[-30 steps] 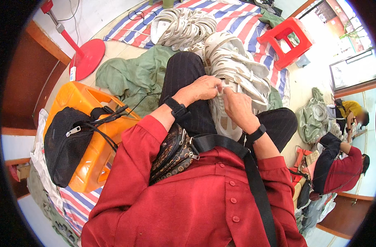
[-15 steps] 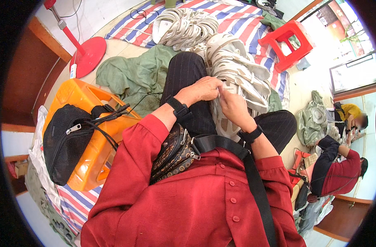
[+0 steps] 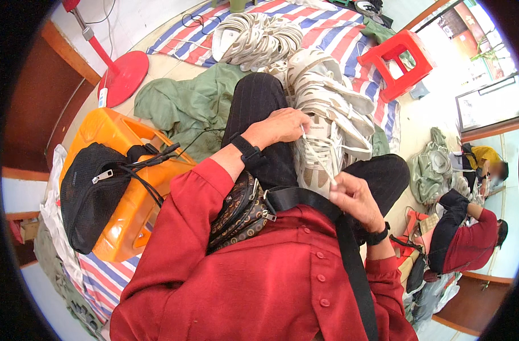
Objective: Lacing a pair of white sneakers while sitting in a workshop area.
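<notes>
A white and beige sneaker upper (image 3: 315,177) lies between my legs, its toe toward me. White shoelace (image 3: 328,165) runs across its front. My right hand (image 3: 355,198) pinches one end of the lace beside the toe, on the right. At the tongue end, my left hand (image 3: 285,125) has its fingers closed on another stretch of lace. Just beyond, a long row of similar uppers (image 3: 333,91) is packed together and reaches away from me, with loose laces hanging at its right side.
A second heap of uppers (image 3: 256,38) lies on a striped sheet (image 3: 174,34). A red stool (image 3: 397,62) stands at the far right, an orange stool (image 3: 109,221) with a black mesh bag (image 3: 95,196) at left. Green cloth (image 3: 180,102) covers floor. Two other people sit at right.
My right hand has moved away from the left, down and to the right, drawing the lace out. The front of the upper has come into view. My left hand has stayed nearly in place.
</notes>
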{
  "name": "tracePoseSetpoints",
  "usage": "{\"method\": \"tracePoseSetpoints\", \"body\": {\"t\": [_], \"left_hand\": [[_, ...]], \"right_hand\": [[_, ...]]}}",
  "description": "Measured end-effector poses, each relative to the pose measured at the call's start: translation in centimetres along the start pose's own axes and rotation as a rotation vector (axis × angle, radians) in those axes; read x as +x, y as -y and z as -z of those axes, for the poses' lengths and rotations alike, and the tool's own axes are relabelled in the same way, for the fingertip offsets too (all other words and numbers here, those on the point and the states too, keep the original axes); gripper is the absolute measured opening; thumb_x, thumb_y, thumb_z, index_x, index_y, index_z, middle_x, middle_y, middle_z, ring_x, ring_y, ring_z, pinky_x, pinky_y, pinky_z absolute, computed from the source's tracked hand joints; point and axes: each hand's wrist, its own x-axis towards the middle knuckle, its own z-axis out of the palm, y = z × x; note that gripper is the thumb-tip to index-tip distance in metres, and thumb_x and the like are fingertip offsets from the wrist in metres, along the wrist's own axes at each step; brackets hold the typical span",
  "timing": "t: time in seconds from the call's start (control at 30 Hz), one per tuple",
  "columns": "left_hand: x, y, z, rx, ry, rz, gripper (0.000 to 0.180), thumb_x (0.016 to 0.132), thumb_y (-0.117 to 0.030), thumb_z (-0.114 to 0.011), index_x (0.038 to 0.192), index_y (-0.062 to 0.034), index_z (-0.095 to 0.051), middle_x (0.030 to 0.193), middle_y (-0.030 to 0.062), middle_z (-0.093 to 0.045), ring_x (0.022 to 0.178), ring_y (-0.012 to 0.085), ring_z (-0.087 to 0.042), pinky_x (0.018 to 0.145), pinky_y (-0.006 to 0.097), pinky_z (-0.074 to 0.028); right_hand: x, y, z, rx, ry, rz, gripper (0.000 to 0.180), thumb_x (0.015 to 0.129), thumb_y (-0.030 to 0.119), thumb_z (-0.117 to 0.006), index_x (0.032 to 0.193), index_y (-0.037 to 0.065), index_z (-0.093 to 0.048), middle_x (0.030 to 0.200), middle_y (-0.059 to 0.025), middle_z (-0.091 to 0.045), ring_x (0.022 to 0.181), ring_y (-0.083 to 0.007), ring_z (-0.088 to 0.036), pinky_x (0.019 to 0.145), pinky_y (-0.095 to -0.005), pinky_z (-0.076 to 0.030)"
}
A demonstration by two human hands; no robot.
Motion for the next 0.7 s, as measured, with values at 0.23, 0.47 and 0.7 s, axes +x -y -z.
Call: {"method": "tracePoseSetpoints", "body": {"t": [0.23,0.47,0.7], "left_hand": [[-0.1,0.5,0.0,0.031,-0.025,0.001,0.019,0.075,-0.012,-0.057,0.091,-0.0082,-0.066,0.084,0.0164,-0.066,0.086,0.0345,-0.063,0.076,0.042,-0.048],[-0.3,-1.3,0.4,-0.019,-0.056,-0.13,0.019,0.076,-0.013,-0.058,0.092,-0.0093,-0.067,0.078,0.0148,-0.064,0.08,0.0325,-0.063,0.074,0.04,-0.048],[-0.5,-1.1,0.0,-0.09,0.072,-0.225,0.016,0.075,-0.015,-0.061,0.088,-0.0065,-0.068,0.081,0.0117,-0.062,0.081,0.0289,-0.061,0.074,0.038,-0.047]], "right_hand": [[-6.3,2.7,0.3,0.003,0.133,0.457,0.022,0.077,0.022,-0.072,0.077,0.002,-0.064,0.055,-0.0041,-0.055,0.047,-0.0171,-0.056,0.046,-0.0296,-0.041],[-8.1,0.1,0.6,0.228,-0.257,0.324,0.023,0.083,0.021,-0.065,0.078,-0.001,-0.062,0.053,-0.0024,-0.052,0.044,-0.0113,-0.047,0.044,-0.0262,-0.037],[-5.1,1.0,2.2,0.535,-0.37,0.457,0.02,0.093,0.02,-0.053,0.082,0.003,-0.054,0.052,0.0032,-0.04,0.042,-0.0068,-0.033,0.046,-0.025,-0.033]]}}
